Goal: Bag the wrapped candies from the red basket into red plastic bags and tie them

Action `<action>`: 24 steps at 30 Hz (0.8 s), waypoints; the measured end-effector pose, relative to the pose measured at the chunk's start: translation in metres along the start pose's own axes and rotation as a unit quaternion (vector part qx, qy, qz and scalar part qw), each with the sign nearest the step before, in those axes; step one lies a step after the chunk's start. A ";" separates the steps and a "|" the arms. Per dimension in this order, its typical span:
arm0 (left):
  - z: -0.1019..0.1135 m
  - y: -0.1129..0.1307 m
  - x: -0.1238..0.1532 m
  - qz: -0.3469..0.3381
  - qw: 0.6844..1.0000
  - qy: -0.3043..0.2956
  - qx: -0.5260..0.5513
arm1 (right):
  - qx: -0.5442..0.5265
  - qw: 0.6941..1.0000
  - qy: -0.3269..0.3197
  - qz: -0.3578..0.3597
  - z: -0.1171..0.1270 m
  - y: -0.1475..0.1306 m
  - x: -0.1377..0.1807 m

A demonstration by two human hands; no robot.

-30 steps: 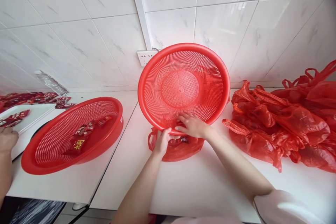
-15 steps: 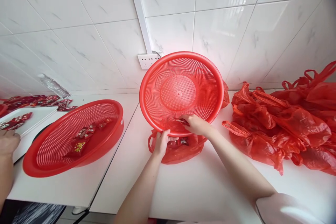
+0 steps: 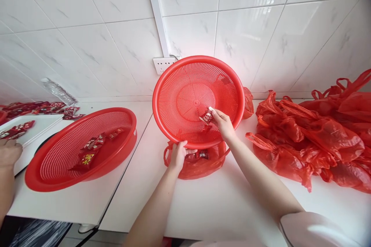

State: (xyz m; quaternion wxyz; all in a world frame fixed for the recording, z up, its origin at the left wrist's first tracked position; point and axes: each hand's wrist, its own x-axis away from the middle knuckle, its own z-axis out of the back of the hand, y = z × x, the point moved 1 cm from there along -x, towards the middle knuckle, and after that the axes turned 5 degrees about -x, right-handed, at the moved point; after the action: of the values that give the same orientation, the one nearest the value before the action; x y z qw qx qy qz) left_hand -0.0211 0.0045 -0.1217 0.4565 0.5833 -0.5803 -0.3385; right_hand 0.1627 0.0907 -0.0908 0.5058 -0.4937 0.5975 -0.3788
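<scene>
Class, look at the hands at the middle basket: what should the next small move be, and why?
Probably the right hand should bring its small packet over the near side of the middle basket and lower it into the red bag just below. The packet is already pinched, the left hand holds the tilted basket, and a wrapped piece shows in the bag.

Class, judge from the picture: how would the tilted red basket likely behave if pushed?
The tilted basket is probably stiff, since its rim keeps a smooth curve. It seems light for its size, as its walls are full of holes. It might tip or slide, because it leans steeply, with the left hand at its lower rim.
</scene>
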 end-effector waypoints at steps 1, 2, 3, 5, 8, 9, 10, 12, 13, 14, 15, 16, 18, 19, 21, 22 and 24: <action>0.001 0.000 -0.001 -0.001 1.000 -0.002 0.001 | -0.032 0.999 0.007 -0.020 0.001 -0.001 -0.001; 0.002 -0.001 -0.002 -0.002 1.000 0.000 0.002 | -0.055 0.998 0.012 -0.040 0.001 -0.003 -0.001; 0.003 -0.001 -0.003 -0.005 1.000 0.004 0.002 | -0.070 0.996 0.014 -0.056 0.002 -0.006 0.000; 0.006 0.000 -0.005 -0.015 1.000 0.020 0.002 | -0.073 0.995 0.001 -0.072 0.003 -0.015 0.002; 0.013 0.004 -0.009 -0.043 0.998 0.038 -0.002 | -0.033 0.994 -0.062 -0.080 0.002 -0.029 0.009; 0.015 0.005 -0.011 -0.054 0.998 0.041 -0.003 | -0.012 0.992 -0.093 -0.081 0.001 -0.032 0.012; 0.016 0.007 -0.012 -0.065 0.997 0.045 -0.003 | 0.012 0.988 -0.127 -0.083 -0.001 -0.034 0.014; 0.020 0.011 -0.014 -0.086 0.995 0.059 0.002 | 0.056 0.976 -0.196 -0.082 -0.005 -0.034 0.019; 0.022 0.013 -0.015 -0.092 0.993 0.067 0.005 | 0.075 0.967 -0.228 -0.084 -0.007 -0.033 0.022; 0.023 0.014 -0.016 -0.098 0.992 0.075 0.008 | 0.088 0.958 -0.257 -0.088 -0.009 -0.030 0.024; 0.024 0.015 -0.017 -0.102 0.991 0.080 0.010 | 0.096 0.950 -0.282 -0.094 -0.011 -0.028 0.026; 0.026 0.016 -0.018 -0.105 0.991 0.085 0.012 | 0.104 0.943 -0.302 -0.099 -0.013 -0.025 0.028; 0.028 0.017 -0.019 -0.111 0.989 0.095 0.015 | 0.144 0.929 -0.327 -0.093 -0.015 -0.021 0.031; 0.029 0.017 -0.020 -0.114 0.988 0.101 0.016 | 0.178 0.923 -0.331 -0.078 -0.015 -0.021 0.032; 0.032 0.016 -0.021 -0.121 0.985 0.119 0.019 | 0.264 0.910 -0.318 -0.027 -0.014 -0.024 0.032; 0.033 0.016 -0.021 -0.123 0.984 0.127 0.020 | 0.305 0.904 -0.301 0.004 -0.013 -0.027 0.032; 0.034 0.015 -0.022 -0.126 0.983 0.135 0.021 | 0.360 0.897 -0.248 0.063 -0.011 -0.034 0.032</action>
State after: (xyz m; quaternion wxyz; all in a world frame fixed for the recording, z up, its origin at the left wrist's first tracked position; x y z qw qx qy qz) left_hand -0.0602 0.0223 -0.1228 0.4720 0.7017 -0.4421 -0.2990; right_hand 0.1589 0.0514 -0.0634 0.8038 -0.3168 0.3054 -0.4003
